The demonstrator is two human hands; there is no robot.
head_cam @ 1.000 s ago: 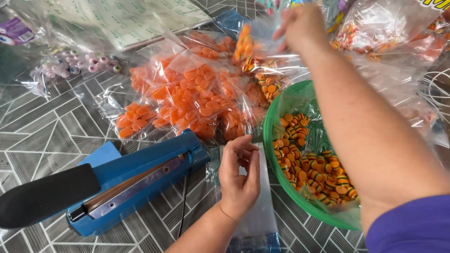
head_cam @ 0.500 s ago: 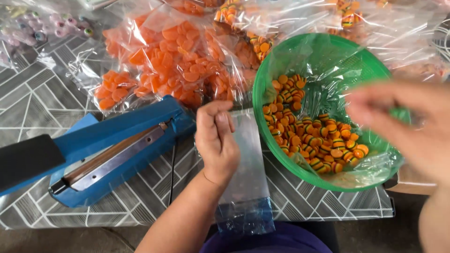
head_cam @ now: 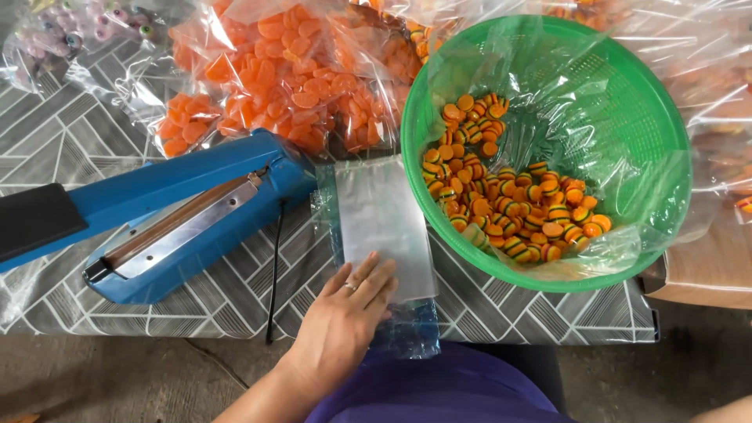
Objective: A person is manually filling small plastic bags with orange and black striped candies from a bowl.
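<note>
— So, what is the left hand [head_cam: 345, 313] doing at the bottom centre of the frame?

— It is lying flat, fingers [head_cam: 374, 276] stretched out and gripping nothing, pressing on the near end of a stack of clear plastic bags [head_cam: 382, 215]. The stack is running from under the fingertips up toward the middle of the frame, lying on the patterned tablecloth [head_cam: 70, 157].

— What is sitting around it?

— A blue heat sealer [head_cam: 168, 215] is lying just left of the stack, its tip touching or nearly touching the stack's upper left corner. A green basket [head_cam: 666, 141] lined with clear film is resting just right of it, holding striped orange candies [head_cam: 509, 200]. Filled bags of orange candies [head_cam: 290, 78] are piling up across the upper centre.

— And the right hand?

— It is not showing; only a sliver of skin is entering at the bottom right corner, too little to identify.

— Anything hard to make out?

— The stack's near end is hanging over the table edge under the hand, crumpled and bluish. The sealer's black handle [head_cam: 35, 219] is being cut off by the left edge, and pale candies in a bag [head_cam: 74, 27] at the upper left are blurring.
</note>
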